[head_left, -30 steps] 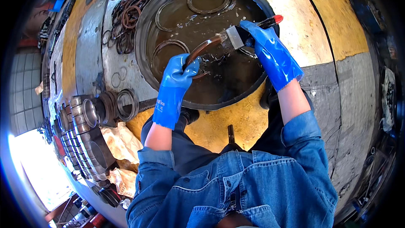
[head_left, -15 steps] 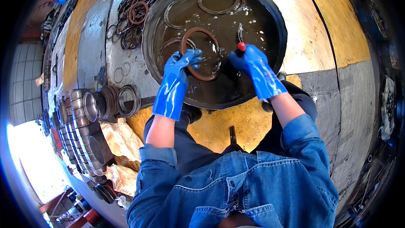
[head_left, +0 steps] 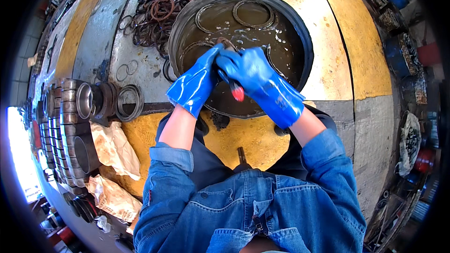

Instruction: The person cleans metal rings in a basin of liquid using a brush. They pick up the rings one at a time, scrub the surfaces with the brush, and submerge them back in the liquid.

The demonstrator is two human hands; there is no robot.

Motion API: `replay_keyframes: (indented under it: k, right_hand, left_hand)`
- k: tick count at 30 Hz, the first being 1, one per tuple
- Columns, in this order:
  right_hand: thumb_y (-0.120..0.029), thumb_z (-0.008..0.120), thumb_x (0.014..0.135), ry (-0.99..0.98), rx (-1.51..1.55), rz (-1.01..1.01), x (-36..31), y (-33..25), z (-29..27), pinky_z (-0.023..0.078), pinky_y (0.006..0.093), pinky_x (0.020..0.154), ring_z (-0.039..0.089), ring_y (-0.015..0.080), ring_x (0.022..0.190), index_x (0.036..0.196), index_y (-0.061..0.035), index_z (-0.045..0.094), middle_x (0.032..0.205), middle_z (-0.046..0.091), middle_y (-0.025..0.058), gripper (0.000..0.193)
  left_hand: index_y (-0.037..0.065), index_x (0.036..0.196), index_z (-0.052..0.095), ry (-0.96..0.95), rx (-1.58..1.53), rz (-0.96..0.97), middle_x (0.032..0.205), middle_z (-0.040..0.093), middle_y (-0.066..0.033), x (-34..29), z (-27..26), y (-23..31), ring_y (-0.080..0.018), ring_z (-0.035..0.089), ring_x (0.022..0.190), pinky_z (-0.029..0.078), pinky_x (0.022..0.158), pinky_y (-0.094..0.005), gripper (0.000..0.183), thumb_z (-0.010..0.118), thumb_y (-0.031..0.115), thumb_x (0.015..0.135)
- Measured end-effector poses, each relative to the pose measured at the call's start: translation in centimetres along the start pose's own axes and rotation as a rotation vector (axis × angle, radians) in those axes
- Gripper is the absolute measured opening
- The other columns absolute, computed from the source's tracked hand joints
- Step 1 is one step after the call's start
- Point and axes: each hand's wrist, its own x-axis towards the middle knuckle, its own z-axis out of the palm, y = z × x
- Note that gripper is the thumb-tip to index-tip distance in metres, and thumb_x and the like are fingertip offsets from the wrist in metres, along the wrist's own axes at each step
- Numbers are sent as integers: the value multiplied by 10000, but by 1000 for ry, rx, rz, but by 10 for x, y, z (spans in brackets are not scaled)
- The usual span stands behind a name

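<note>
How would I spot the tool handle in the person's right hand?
Find the big round tub of dark liquid, top centre. Over it, the blue-gloved right hand grips the tool handle, which pokes out toward the person's body. Its bright red end sets it apart from the blue gloves beside it.

Left hand [head_left: 200, 74] and right hand [head_left: 251, 70], blue-gloved, meet over a round tub [head_left: 304, 49].
A red-tipped handle [head_left: 237, 94] juts from the right hand; a brown ring [head_left: 226, 43] peeks out just beyond both; heaped rings [head_left: 161, 10] lie beyond the left.
</note>
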Motion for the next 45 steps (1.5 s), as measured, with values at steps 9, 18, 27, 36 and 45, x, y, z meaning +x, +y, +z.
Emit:
replay_keyframes:
  k: [9, 18, 27, 36, 45]
  right_hand:
    - [-127, 737, 838, -160, 291, 179, -116, -18, 24, 565, 411, 584, 693, 310, 648, 1029, -115, 717, 789, 671, 105, 193]
    - [-260, 729, 955, 85, 1090, 1315, -135, 53, 55, 559, 339, 753, 730, 199, 804, 1025, -64, 777, 933, 768, 52, 213]
    - [-317, 728, 976, 582, 1513, 1258, -108, 68, 76, 571, 272, 813, 714, 165, 888, 1192, -30, 732, 1082, 754, 78, 360]
    - [-389, 737, 949, -29, 1131, 1243, -106, -20, 35, 544, 292, 811, 683, 130, 861, 1065, -23, 772, 928, 755, 33, 385]
    - [-399, 657, 938, -217, 358, 838, -105, 19, 51, 583, 446, 789, 719, 394, 846, 914, -144, 770, 897, 752, 164, 280]
  left_hand:
    - [-44, 1248, 634, -1, 325, 50, 1171, 726, -176, 18, -42, -23, -268, 708, 1043, 553, 958, -367, 425, 600, 322, 1034]
    - [5, 1206, 635, 203, 365, 119, 1151, 754, -127, 28, -65, -13, -155, 666, 853, 535, 773, -321, 340, 566, 294, 1041]
    - [61, 1110, 657, 254, -34, 52, 1085, 754, -122, 44, -76, 9, -94, 511, 523, 471, 498, -282, 224, 512, 224, 1063]
    - [46, 1086, 643, 147, 502, 294, 1033, 773, -115, 30, -45, -27, -80, 575, 641, 475, 580, -246, 248, 584, 285, 1056]
    - [33, 1112, 613, 10, 710, 279, 1021, 759, -118, 4, -6, -32, -92, 575, 675, 473, 620, -258, 245, 575, 269, 1060]
